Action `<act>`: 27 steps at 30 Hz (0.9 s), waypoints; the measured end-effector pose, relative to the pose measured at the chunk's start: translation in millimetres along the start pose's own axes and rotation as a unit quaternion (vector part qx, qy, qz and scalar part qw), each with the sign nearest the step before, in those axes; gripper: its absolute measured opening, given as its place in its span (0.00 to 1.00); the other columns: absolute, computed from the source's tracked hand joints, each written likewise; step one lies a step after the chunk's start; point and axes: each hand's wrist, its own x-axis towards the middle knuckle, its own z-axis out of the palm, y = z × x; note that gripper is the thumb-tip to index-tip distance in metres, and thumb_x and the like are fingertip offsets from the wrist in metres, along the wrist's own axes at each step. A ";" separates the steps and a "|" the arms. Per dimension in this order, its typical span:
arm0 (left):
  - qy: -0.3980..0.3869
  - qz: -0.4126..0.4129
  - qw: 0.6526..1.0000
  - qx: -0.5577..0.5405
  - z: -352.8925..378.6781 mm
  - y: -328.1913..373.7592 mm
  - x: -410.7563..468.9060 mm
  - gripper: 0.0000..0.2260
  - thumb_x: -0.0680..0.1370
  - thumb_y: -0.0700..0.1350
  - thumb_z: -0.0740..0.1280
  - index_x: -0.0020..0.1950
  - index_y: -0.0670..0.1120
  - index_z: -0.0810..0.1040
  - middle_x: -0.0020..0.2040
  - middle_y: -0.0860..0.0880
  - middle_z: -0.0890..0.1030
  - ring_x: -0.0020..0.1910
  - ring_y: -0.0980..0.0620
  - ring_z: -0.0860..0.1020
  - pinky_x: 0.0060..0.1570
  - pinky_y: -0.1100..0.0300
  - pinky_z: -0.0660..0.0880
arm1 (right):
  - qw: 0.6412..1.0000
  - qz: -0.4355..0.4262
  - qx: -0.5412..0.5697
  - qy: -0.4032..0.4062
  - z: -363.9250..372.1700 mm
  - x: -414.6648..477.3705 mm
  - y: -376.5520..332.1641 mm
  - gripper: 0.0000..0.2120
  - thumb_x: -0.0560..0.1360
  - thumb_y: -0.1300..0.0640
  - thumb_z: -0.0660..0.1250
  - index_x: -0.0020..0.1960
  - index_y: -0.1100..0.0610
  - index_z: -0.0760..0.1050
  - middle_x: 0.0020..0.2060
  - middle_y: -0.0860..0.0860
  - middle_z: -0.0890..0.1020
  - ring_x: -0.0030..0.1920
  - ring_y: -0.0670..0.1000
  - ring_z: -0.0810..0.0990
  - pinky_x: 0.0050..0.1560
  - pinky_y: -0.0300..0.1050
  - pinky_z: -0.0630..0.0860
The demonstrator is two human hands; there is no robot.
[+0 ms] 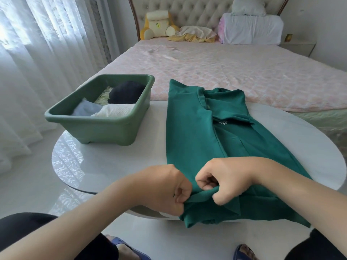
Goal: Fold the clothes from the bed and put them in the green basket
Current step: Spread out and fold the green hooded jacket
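Blue slippers [129, 247] and dark-clad knees sit at the bottom edge, at 6 o'clock. Just above them two bare forearms reach in. The left hand [169, 188] has its fingers curled tight and pinches the near hem of the green polo shirt [197, 132]. The right hand [223, 179], just beside it toward 3 o'clock, is curled too, with a fold of the same hem bunched between thumb and fingers. The shirt lies on the round white table [112, 162], its sides folded in. Its collar points to 12 o'clock and its near end hangs over the table edge.

At 10 o'clock from the hands the green basket [93, 119] stands on the table, apart from the shirt. It holds folded clothes: a dark navy piece [125, 91] at the far side, a white one [116, 109] and a pale blue one [86, 108] nearer, and a patterned one [104, 96] between.

Beyond the table, at 12 o'clock, is the bed [225, 72] with a pink quilted cover, and a yellow plush toy [159, 25] and pillows [251, 29] at its headboard. Sheer curtains [37, 53] hang at 9 o'clock.
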 end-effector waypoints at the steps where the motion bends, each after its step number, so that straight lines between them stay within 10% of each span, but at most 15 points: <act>1: 0.012 -0.002 1.000 0.001 -0.4 2.2 -1.1 0.09 0.66 0.52 0.70 0.41 0.53 0.72 0.35 0.58 0.78 0.34 0.54 0.72 0.32 0.65 0.69 | 1.000 -0.003 0.019 -0.001 -2.4 -2.6 0.2 0.10 0.66 0.63 0.69 0.37 0.57 0.67 0.29 0.48 0.66 0.31 0.47 0.63 0.32 0.45 0.62; 12: -0.028 -0.028 0.999 -0.030 -6.3 13.1 -4.0 0.08 0.68 0.49 0.68 0.39 0.47 0.72 0.33 0.51 0.76 0.32 0.52 0.71 0.30 0.60 0.68 | 0.995 -0.015 0.093 -0.027 -6.2 -2.9 7.5 0.09 0.68 0.66 0.69 0.38 0.57 0.70 0.30 0.46 0.68 0.32 0.48 0.65 0.33 0.45 0.64; 19: -0.379 -0.013 0.897 -0.227 -10.1 25.7 -5.9 0.08 0.79 0.48 0.68 0.58 0.51 0.81 0.54 0.54 0.85 0.51 0.53 0.84 0.57 0.57 0.78 | 0.986 0.053 0.081 -0.133 -8.3 0.7 2.1 0.07 0.75 0.50 0.71 0.45 0.52 0.86 0.41 0.47 0.86 0.40 0.42 0.78 0.46 0.39 0.74; 24: -0.035 -0.064 0.942 -0.328 -12.0 -13.5 19.5 0.04 0.79 0.42 0.67 0.46 0.46 0.80 0.39 0.51 0.84 0.35 0.52 0.80 0.40 0.58 0.78 | 0.987 0.054 0.057 0.138 -11.0 16.6 27.2 0.06 0.77 0.50 0.67 0.47 0.46 0.83 0.47 0.43 0.84 0.50 0.45 0.81 0.58 0.49 0.77; 27: 0.166 -0.051 0.965 -0.195 -5.3 -44.6 44.5 0.03 0.79 0.45 0.67 0.50 0.51 0.81 0.47 0.56 0.82 0.45 0.61 0.77 0.48 0.63 0.72 | 0.969 0.109 -0.113 0.192 -6.8 30.5 49.9 0.22 0.76 0.43 0.67 0.70 0.40 0.71 0.74 0.46 0.67 0.74 0.49 0.63 0.76 0.52 0.60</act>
